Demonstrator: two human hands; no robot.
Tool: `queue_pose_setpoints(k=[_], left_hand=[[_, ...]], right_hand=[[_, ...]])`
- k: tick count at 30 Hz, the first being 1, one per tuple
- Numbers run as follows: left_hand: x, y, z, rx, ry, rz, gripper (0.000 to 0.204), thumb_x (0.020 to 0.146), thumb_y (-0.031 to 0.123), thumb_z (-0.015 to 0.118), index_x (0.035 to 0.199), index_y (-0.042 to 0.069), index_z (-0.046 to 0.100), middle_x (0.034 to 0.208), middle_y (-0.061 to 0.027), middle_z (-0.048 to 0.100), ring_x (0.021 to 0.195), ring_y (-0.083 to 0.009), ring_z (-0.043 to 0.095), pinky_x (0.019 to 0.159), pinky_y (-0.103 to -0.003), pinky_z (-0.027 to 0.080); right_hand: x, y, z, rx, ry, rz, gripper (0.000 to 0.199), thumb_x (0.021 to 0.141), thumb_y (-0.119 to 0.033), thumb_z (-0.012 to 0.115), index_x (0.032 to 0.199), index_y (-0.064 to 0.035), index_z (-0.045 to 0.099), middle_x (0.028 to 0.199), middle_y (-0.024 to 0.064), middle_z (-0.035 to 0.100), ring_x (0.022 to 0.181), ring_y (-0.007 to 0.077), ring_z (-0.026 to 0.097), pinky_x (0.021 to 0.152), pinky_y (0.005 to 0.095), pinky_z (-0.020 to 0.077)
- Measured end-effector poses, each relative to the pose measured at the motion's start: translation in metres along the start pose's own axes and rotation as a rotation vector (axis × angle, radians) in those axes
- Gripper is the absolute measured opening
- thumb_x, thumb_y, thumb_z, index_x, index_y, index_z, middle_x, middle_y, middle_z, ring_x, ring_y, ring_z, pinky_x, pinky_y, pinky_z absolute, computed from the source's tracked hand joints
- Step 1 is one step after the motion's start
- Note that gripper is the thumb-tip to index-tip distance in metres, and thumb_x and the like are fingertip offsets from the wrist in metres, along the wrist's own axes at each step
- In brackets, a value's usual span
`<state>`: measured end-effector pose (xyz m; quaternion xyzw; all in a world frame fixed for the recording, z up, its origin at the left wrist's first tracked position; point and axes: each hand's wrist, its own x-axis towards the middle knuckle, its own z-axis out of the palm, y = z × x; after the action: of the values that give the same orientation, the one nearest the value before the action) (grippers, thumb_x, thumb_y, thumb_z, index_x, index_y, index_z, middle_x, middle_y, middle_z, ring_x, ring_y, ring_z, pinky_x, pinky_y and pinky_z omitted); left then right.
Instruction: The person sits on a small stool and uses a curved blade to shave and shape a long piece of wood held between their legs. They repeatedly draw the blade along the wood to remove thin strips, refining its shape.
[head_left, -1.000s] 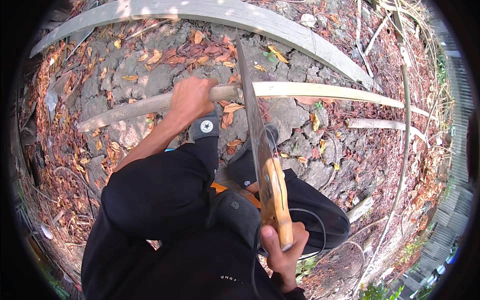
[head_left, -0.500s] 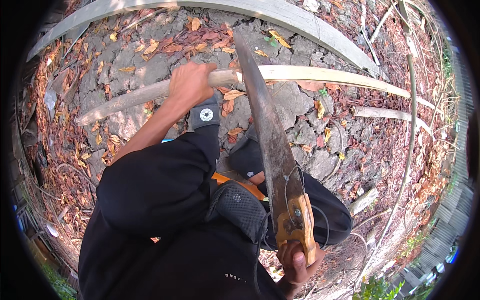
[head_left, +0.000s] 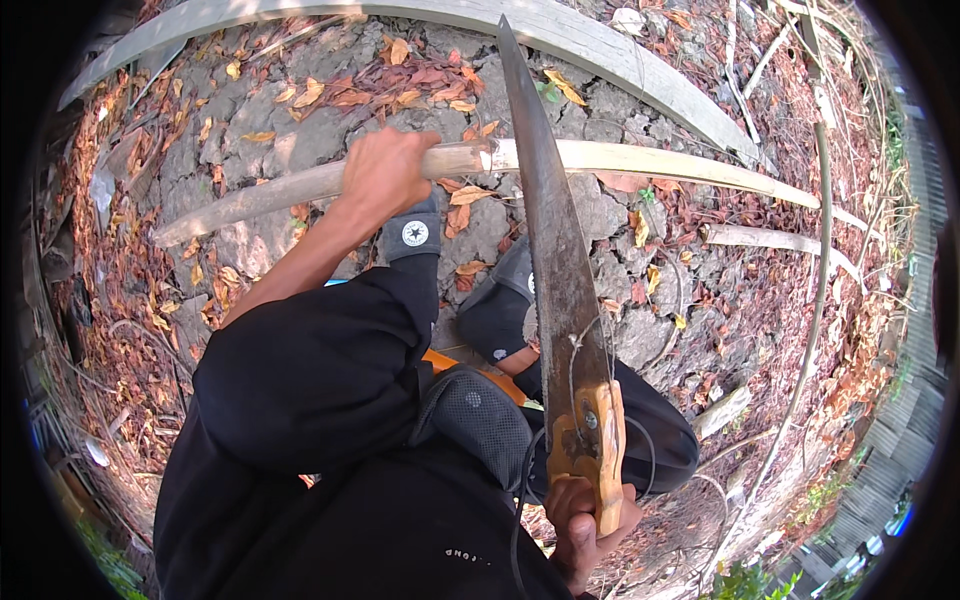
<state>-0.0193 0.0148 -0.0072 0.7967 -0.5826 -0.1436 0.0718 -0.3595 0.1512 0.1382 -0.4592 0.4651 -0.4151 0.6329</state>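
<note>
- Two bare hands are seen, each one closed on a different thing.
- The left hand (head_left: 385,175) is wrapped fully around a long pale wooden pole (head_left: 640,160), which is pressed down over the cracked stone ground (head_left: 300,140).
- The pole is stretched out to both sides of this grip; its longer, cleaner part is on the right of the fist.
- The right hand (head_left: 585,520) is closed around the orange wooden handle (head_left: 595,450) of a hand saw (head_left: 550,230), low and close to the body.
- From this grip the rusty blade is pointed away from the person, and the pole is crossed by it just to the right of the left hand.
- A shallow cut is seen in the pole where the blade is met.
- Two dark shoes (head_left: 500,300) are placed under the pole, between both grips.
- Dry leaves (head_left: 400,85) are scattered beyond the left fist, and a wide grey plank (head_left: 620,50) is laid further behind.
</note>
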Motion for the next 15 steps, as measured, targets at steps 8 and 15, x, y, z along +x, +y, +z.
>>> queue_pose_setpoints(k=[8,15], left_hand=[[0.001,0.004,-0.001,-0.010,-0.007,0.013,0.047,0.064,0.004,0.065,0.110,0.012,0.073,0.074,-0.0220,0.068,0.073,-0.0393,0.068,0.069,-0.048,0.055],[0.001,0.004,0.000,-0.034,-0.002,0.010,0.048,0.063,0.003,0.064,0.109,0.012,0.073,0.075,-0.0227,0.068,0.072,-0.0390,0.069,0.069,-0.048,0.055]], right_hand=[[0.001,0.004,0.000,-0.004,-0.025,0.089,0.042,0.087,-0.023,0.074,0.059,0.0023,0.055,0.048,0.0035,0.049,0.041,0.0143,0.048,0.042,0.0270,0.0370],[0.013,0.012,0.012,-0.359,-0.066,-0.029,0.051,0.091,-0.033,0.069,0.060,0.0013,0.048,0.048,0.0029,0.046,0.041,0.0117,0.041,0.043,0.0267,0.0301]])
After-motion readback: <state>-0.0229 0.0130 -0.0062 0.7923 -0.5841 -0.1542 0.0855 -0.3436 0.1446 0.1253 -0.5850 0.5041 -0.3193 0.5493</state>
